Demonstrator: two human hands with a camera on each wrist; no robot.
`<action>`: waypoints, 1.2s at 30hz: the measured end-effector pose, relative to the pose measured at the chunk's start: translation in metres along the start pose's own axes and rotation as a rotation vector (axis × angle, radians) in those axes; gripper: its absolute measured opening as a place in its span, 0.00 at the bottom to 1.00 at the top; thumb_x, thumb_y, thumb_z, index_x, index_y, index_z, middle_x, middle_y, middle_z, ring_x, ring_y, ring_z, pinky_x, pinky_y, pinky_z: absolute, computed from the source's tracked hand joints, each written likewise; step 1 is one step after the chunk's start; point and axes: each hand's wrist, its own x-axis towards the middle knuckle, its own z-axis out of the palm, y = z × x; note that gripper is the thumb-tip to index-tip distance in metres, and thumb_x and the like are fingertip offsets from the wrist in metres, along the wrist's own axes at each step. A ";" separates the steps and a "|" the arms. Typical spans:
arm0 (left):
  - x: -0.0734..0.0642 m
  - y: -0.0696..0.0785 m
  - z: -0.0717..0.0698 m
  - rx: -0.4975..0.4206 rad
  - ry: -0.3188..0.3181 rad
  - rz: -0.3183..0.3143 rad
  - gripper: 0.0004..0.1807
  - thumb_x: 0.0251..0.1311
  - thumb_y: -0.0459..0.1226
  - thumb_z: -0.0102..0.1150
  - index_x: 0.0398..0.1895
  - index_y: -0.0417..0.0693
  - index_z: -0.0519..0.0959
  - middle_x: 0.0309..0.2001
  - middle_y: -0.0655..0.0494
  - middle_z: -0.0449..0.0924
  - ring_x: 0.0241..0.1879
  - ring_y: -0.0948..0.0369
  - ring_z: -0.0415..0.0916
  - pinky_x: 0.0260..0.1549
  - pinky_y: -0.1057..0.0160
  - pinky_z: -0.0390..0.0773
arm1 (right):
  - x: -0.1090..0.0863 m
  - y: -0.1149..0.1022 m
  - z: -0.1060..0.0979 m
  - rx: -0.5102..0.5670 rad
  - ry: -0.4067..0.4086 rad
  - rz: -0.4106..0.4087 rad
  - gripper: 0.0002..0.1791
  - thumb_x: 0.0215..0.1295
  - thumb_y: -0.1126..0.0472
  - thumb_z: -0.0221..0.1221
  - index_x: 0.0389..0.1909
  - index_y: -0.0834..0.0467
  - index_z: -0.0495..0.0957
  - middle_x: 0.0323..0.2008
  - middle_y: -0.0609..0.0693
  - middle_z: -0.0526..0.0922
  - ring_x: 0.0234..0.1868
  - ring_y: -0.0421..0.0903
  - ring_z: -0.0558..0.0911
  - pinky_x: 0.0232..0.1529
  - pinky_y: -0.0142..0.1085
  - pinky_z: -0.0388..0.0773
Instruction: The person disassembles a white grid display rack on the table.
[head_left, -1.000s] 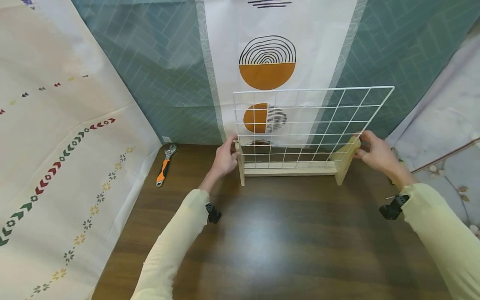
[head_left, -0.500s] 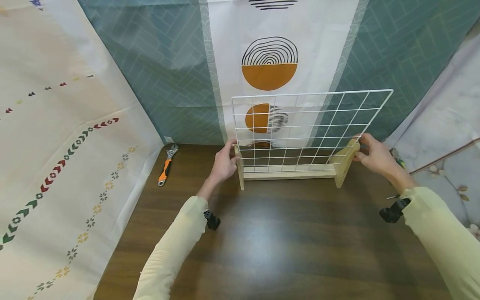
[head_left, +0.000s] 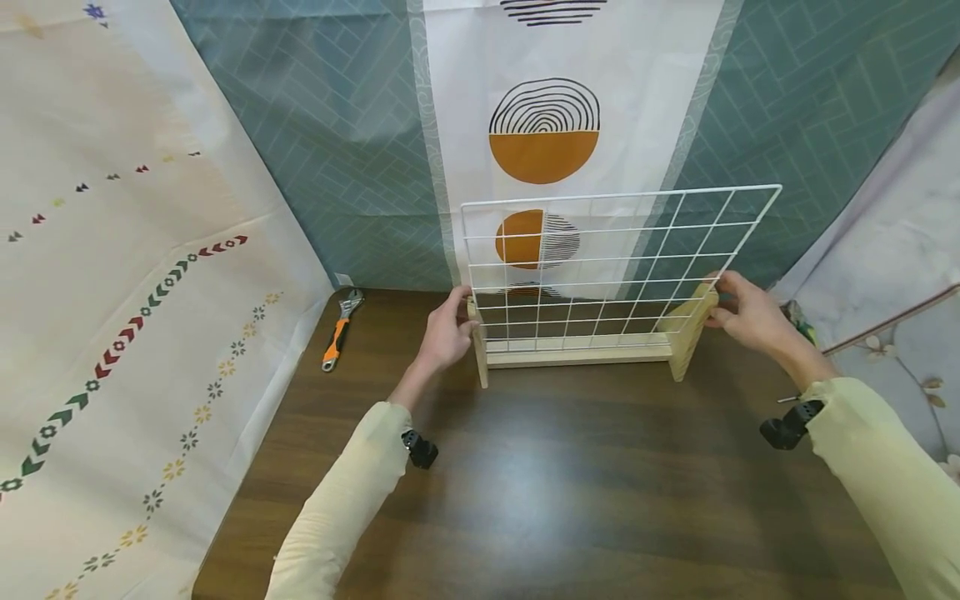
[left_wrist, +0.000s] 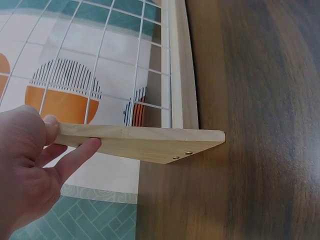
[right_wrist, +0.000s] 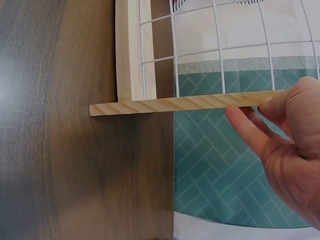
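Observation:
A pale wooden rack with a white wire grid [head_left: 622,196] stands on the brown wood-grain surface, its grid leaning back. A wooden crossbar [head_left: 577,357] joins the two side panels low down. My left hand [head_left: 446,335] pinches the upper end of the left side panel [left_wrist: 145,134], thumb at the top edge, a finger along the outer face. Two screw heads [left_wrist: 182,155] show near that panel's foot. On the opposite side, my right hand [head_left: 750,315] grips the upper part of the right side panel [right_wrist: 165,104] between thumb and fingers.
An orange-handled adjustable wrench [head_left: 342,329] lies at the back left. Behind the rack hangs a teal and white patterned cloth [head_left: 360,167]. Patterned white cloths border the left and right sides. A partly hidden green-and-dark item [head_left: 799,322] sits beyond my right forearm.
The rack has slid slightly toward me and a little left, both hands keeping hold of its side panels. The head view has shifted a little.

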 end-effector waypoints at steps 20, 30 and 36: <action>-0.019 -0.003 -0.015 0.003 0.012 0.002 0.26 0.62 0.22 0.60 0.61 0.45 0.69 0.49 0.42 0.81 0.44 0.49 0.84 0.40 0.55 0.85 | 0.002 -0.012 0.008 -0.024 -0.027 -0.045 0.26 0.67 0.79 0.48 0.66 0.74 0.57 0.60 0.78 0.65 0.55 0.78 0.73 0.42 0.41 0.85; -0.026 -0.010 -0.021 0.005 0.034 0.038 0.26 0.60 0.21 0.62 0.59 0.43 0.69 0.47 0.40 0.81 0.42 0.48 0.84 0.32 0.57 0.86 | 0.004 -0.019 0.013 -0.030 -0.017 -0.077 0.25 0.67 0.79 0.51 0.64 0.74 0.59 0.57 0.77 0.68 0.54 0.78 0.74 0.41 0.41 0.85; -0.032 -0.011 -0.028 0.010 0.036 0.011 0.26 0.60 0.22 0.62 0.61 0.44 0.69 0.48 0.40 0.80 0.44 0.48 0.84 0.33 0.56 0.85 | 0.006 -0.024 0.016 -0.027 -0.024 -0.094 0.25 0.66 0.80 0.50 0.63 0.74 0.60 0.56 0.77 0.69 0.52 0.78 0.75 0.41 0.45 0.85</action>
